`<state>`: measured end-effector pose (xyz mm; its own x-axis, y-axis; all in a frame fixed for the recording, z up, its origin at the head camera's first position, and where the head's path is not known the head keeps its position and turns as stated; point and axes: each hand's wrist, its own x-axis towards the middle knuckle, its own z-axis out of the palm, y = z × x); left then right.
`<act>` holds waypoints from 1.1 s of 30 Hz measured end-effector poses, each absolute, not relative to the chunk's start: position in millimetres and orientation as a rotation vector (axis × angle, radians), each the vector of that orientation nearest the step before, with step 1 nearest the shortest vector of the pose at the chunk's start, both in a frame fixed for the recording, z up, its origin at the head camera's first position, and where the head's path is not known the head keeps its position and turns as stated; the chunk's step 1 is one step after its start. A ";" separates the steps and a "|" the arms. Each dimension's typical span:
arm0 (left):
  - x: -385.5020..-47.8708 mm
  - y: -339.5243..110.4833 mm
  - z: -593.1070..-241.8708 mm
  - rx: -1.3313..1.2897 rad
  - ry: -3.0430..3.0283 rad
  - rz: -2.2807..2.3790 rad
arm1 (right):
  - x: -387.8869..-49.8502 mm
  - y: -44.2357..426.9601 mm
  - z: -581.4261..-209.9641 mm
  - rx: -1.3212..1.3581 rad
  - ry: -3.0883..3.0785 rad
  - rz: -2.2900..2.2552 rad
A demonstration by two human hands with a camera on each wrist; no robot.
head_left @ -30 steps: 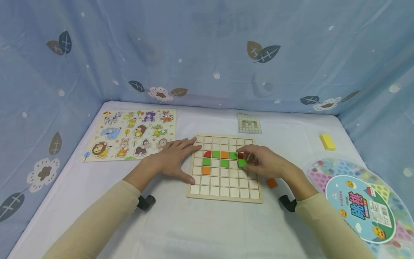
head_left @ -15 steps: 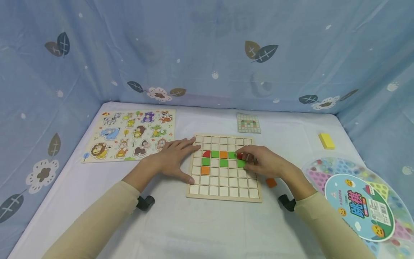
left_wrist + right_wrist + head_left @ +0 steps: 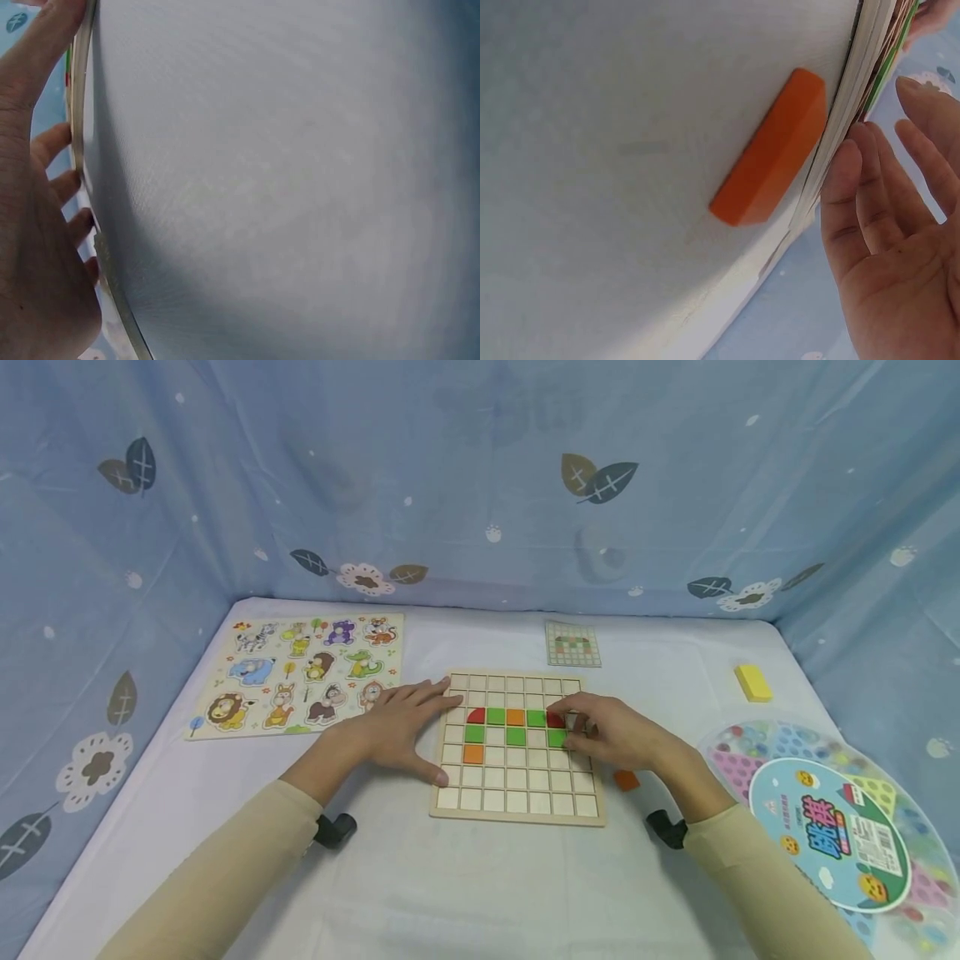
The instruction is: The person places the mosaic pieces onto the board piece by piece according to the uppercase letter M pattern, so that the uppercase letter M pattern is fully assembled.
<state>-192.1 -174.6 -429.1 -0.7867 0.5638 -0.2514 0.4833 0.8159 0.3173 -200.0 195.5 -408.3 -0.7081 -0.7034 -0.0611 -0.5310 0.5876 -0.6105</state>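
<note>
A square wooden grid board (image 3: 527,781) lies on the white cloth. Green, orange and red tiles fill some cells, among them a rounded red tile (image 3: 476,717) at the left and a second red tile (image 3: 555,720) at the right. My left hand (image 3: 401,727) lies spread along the board's left edge, thumb and fingers apart. My right hand (image 3: 611,731) is over the right side, fingertips touching around the right red tile and the green tile (image 3: 557,737) below it. In the right wrist view its fingers look relaxed, the thumb apart. A loose orange tile (image 3: 772,150) lies beside the board.
Behind the board lies a small pattern card (image 3: 572,644). An animal puzzle board (image 3: 300,672) is at the back left. To the right are a yellow block (image 3: 752,682) and a round Chinese checkers set (image 3: 828,835). A blue patterned curtain (image 3: 450,485) encloses the table.
The whole scene has slid slightly left in the head view. Both hands stay in place on the board, and a little more of the right red tile shows.
</note>
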 end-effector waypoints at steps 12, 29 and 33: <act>-192.3 -174.9 -428.1 0.796 2.669 0.337 | -198.0 202.3 -404.4 -0.994 2.496 -0.879; -190.7 -174.3 -424.7 0.804 2.661 0.357 | -188.7 234.2 -402.3 -0.905 2.532 -0.816; -190.7 -174.2 -425.2 0.802 2.657 0.359 | -184.6 240.5 -400.6 -0.872 2.532 -0.806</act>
